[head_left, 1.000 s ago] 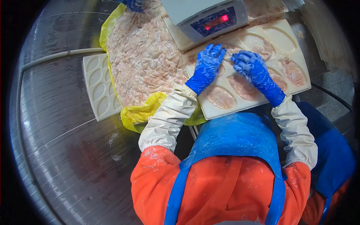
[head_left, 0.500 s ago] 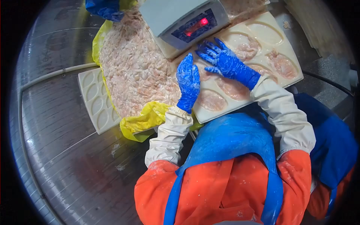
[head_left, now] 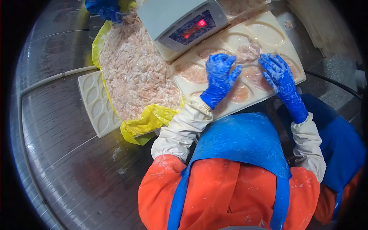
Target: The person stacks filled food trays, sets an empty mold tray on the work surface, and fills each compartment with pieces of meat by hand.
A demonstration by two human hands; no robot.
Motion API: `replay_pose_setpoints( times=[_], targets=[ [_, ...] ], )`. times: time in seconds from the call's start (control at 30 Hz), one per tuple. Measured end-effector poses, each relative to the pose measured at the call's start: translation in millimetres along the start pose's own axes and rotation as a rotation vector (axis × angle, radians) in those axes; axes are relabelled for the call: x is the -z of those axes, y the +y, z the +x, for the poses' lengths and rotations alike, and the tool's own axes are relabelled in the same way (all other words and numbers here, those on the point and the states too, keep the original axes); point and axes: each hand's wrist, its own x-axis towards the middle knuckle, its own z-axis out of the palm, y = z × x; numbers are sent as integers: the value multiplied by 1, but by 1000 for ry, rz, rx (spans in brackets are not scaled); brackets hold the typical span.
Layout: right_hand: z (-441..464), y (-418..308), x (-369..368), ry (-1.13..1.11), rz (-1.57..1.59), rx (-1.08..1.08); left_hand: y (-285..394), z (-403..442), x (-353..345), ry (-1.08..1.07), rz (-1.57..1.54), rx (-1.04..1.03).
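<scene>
A white moulded tray [head_left: 284, 43] with oval hollows lies before me, and pale pink raw meat fills most of them. My left hand [head_left: 219, 78], in a blue glove, is over the tray's middle. Its fingers are bent and its thumb stands apart, with nothing visible held. To its left a flattened meat portion [head_left: 193, 73] lies in a hollow. My right hand [head_left: 279, 74], also gloved in blue, reaches over the tray's right side, fingers stretched out. Between my hands is another meat portion [head_left: 255, 78]. A looser piece of meat [head_left: 247, 51] sits behind them.
A large heap of raw meat [head_left: 134, 73] rests on yellow plastic [head_left: 147, 119] at left. Beyond the tray stands a scale [head_left: 182, 17] with a lit red display. A second tray [head_left: 86, 90] lies under the heap's left side. A co-worker's blue apron [head_left: 329, 142] is close at right.
My left hand has moved right over the tray and its fingers have bent. My right hand has shifted right, uncovering meat-filled hollows near the scale.
</scene>
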Motion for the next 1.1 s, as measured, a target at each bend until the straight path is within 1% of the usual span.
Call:
replay_pose_setpoints(
  times=[0.03, 0.07, 0.1, 0.13, 0.2, 0.23, 0.27, 0.3, 0.33, 0.37, 0.4, 0.43, 0.5, 0.53, 0.57, 0.6, 0.63, 0.67, 0.7, 0.73, 0.77, 0.8, 0.87, 0.9, 0.93, 0.97, 1.0, 1.03, 1.07, 1.1],
  targets=[
    [5, -1, 1, 0, -3, -2, 6, 7, -7, -24, -3, -17],
    [13, -3, 0, 78, 56, -36, 10, 12, -15, -25, -6, -16],
    [24, -6, -1, 156, 116, -68, 12, 17, -22, -96, 47, -29],
    [43, -14, 5, 219, 52, -10, 11, 22, -28, -166, 101, -42],
    [52, -1, -21, 209, 28, 16, 7, 28, -37, -203, 75, -39],
    [55, -1, -30, 204, 3, 40, 6, 33, -38, -271, 167, -37],
    [52, 1, -36, 201, 48, -24, 6, 34, -38, -340, 258, -35],
    [46, 3, -39, 199, 51, -21, 4, 34, -36, -344, 211, -58],
    [38, 1, -38, 156, -58, -17, 3, 31, -34, -345, 213, -52],
    [31, -2, -36, 116, -169, -12, 0, 27, -34, -352, 217, -107],
    [23, -6, -33, 164, -161, -17, -2, 24, -34, -359, 219, -163],
    [16, -6, -29, 160, -162, -13, -2, 22, -33, -356, 217, -159],
    [8, -6, -24, 46, -143, -91, -5, 16, -29, -312, 70, -154],
    [7, -7, -20, 41, -138, -89, -6, 16, -25, -286, 37, -149],
    [7, -8, -15, 117, -75, -122, -7, 16, -21, -288, 37, -142],
    [9, -7, -9, 194, -13, -153, -8, 17, -17, -210, -73, -122],
    [16, -7, -2, 237, 120, -136, -8, 17, -13, -131, -183, -102],
    [27, -12, 6, 233, 124, -131, -11, 17, -12, -107, -225, -91],
    [43, -19, 13, 266, 86, -25, -13, 18, -13, -105, -223, -88],
    [54, -22, 15, 299, 46, 81, -13, 20, -13, -185, -454, 155],
    [58, -18, 1, 264, 75, 107, -9, 26, -10, -265, -686, 399],
    [61, -9, -10, 263, 73, 109, -8, 32, -4, -317, -716, 486],
    [68, 1, -15, 13, 204, -154, -9, 47, 3, -316, -707, 486],
    [67, 8, -14, -6, 248, -214, -9, 53, 7, -317, -697, 490],
    [68, 10, -12, -11, 251, -212, -7, 61, 12, -346, -722, 524],
    [68, 14, -11, 61, 562, -248, -5, 68, 16, -345, -722, 529],
    [67, 18, -8, 136, 871, -284, -2, 74, 18, -365, -856, 559],
    [67, 19, 4, 44, 1040, -342, 0, 79, 20, -382, -991, 583],
    [67, 23, 8, 42, 1035, -342, -2, 82, 22, -389, -851, 318],
    [64, 28, 11, -51, 1157, -419, -6, 86, 23, -443, -940, 466]
  ],
)
